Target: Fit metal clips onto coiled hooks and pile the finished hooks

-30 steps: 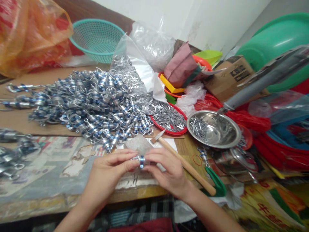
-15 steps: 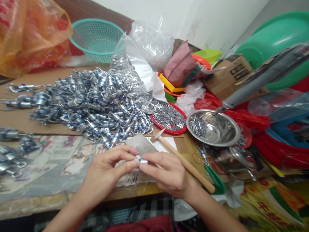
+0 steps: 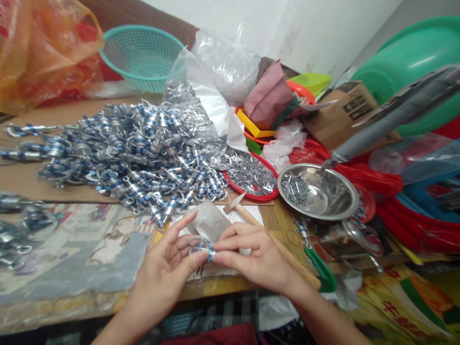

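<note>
Both hands meet at the table's front edge around one small silver-and-blue metal fitting (image 3: pixel 205 249). My left hand (image 3: pixel 168 275) pinches it with thumb and fingers, the index finger raised. My right hand (image 3: pixel 258 258) pinches its other end with curled fingers. Just behind the hands lies a small clear bag (image 3: pixel 210 221) on white paper. A wooden-handled hammer (image 3: pixel 240 211) lies beside my right hand, its handle running under the wrist. A big heap of the same blue-and-silver fittings (image 3: pixel 125 148) covers the table behind.
A red dish of small grey metal bits (image 3: pixel 249 175) and a steel bowl (image 3: pixel 318 191) holding screws stand to the right. A teal basket (image 3: pixel 142 55), plastic bags, a cardboard box (image 3: pixel 347 112), a green basin (image 3: pixel 413 62) and a grey tool (image 3: pixel 388 117) crowd the back and right.
My hands have drawn slightly nearer to me. The left index finger has lifted and the fitting has turned, so its blue band and wire ring show again.
</note>
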`<action>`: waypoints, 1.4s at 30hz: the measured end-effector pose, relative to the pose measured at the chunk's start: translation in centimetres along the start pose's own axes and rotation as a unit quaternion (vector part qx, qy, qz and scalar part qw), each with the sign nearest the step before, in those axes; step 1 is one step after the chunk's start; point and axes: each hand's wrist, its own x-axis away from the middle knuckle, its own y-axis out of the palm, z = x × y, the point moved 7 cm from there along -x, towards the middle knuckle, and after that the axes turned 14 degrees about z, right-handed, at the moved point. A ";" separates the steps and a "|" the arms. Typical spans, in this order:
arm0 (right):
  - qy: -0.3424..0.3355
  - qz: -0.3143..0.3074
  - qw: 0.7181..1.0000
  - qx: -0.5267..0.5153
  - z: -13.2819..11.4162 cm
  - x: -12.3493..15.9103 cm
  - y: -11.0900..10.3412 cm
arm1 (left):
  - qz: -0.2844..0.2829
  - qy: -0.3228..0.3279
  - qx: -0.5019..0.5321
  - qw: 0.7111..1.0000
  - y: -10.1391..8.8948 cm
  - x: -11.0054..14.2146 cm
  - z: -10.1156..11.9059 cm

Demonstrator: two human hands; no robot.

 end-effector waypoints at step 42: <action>-0.217 -0.020 0.924 0.313 -2.7 2.1 2.8 | -0.015 -0.060 0.067 0.996 0.3 -1.5 -0.3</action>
